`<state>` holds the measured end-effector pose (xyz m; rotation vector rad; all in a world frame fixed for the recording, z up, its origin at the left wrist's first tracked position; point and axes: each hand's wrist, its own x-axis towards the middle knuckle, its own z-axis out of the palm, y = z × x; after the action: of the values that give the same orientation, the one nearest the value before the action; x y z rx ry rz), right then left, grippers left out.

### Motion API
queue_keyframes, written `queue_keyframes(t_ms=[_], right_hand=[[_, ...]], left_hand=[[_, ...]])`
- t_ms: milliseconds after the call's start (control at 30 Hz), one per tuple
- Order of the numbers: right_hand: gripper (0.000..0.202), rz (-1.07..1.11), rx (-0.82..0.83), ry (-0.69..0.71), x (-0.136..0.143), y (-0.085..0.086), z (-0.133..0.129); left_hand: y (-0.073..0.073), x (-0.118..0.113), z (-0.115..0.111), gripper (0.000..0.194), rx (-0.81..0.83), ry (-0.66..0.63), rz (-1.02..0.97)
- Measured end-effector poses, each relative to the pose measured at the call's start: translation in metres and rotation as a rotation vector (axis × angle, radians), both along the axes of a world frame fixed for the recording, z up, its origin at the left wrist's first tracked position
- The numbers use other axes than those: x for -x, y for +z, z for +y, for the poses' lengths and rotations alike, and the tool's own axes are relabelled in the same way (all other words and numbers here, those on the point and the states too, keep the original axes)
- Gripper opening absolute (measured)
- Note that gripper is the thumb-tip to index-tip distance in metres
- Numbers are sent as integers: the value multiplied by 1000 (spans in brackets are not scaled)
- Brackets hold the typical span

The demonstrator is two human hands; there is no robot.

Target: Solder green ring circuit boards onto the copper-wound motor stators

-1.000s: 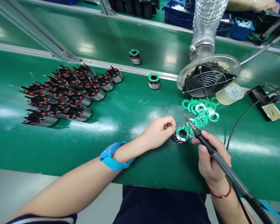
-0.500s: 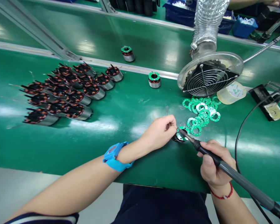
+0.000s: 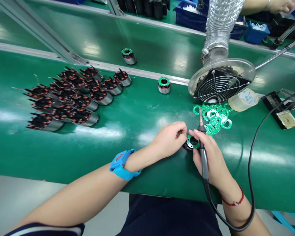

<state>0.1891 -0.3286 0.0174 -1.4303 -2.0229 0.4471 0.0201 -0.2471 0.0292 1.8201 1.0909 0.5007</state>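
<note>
My left hand [image 3: 171, 139] is closed in a pinch at the left side of a motor stator topped with a green ring board [image 3: 189, 141]; what its fingertips hold is too small to make out. My right hand [image 3: 210, 154] carries a soldering iron [image 3: 204, 160], its tip pointing up and away over the loose boards. The thumb and fingers of this hand also reach the right side of the same stator. Loose green ring boards [image 3: 213, 124] lie in a pile just behind it.
Many bare stators [image 3: 88, 98] stand grouped at left. Two board-topped stators [image 3: 164, 86] stand farther back. A fume extractor [image 3: 218, 85] hangs over the pile, beside a tape roll [image 3: 243, 99] and iron stand [image 3: 276, 108]. The iron's cord [image 3: 250, 170] loops at right. Another person's hand [image 3: 281, 6] shows beyond.
My right hand has moved left to the stator, and the iron has swung from the board to point upward. My left hand has barely moved. The other person's hand shows more.
</note>
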Motion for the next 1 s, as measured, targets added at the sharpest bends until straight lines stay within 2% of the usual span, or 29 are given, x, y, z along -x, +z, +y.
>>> queue_keyframes(t_ms=[100, 167, 267, 333, 400, 533, 600, 667, 767, 900, 1000], right_hand=[[61, -5, -41, -44, -4, -3, 1], [61, -20, -87, -84, -7, -4, 1], [60, -33, -108, -83, -11, -6, 0], [56, -49, -108, -77, -11, -8, -1], [52, -75, -130, -108, -9, -9, -2], [46, -151, -174, -153, -1, -8, -4], [50, -166, -189, -140, 1, -7, -4], [58, -159, -196, -114, 2, -5, -4], [65, -105, -204, -57, 3, -3, -4], [66, -29, -231, 28, 3, 0, -4], [61, -21, -238, 19, 4, 2, -4]], left_hand=[[1, 5, 2, 19, 26, -138, 32], [3, 10, 5, 18, -18, -231, 98], [7, 17, 10, 8, -80, -298, 149], [10, 20, 13, 12, -56, -327, 97], [11, 19, 14, 11, 24, -295, -2], [3, 12, 10, 4, 292, -99, -256], [-2, 8, 6, 14, 356, -18, -366], [-4, 5, 3, 23, 344, 27, -412], [-2, 5, -2, 25, 260, 31, -379], [5, 7, -8, 29, 54, -54, -252], [6, 8, -10, 30, -5, -103, -237]])
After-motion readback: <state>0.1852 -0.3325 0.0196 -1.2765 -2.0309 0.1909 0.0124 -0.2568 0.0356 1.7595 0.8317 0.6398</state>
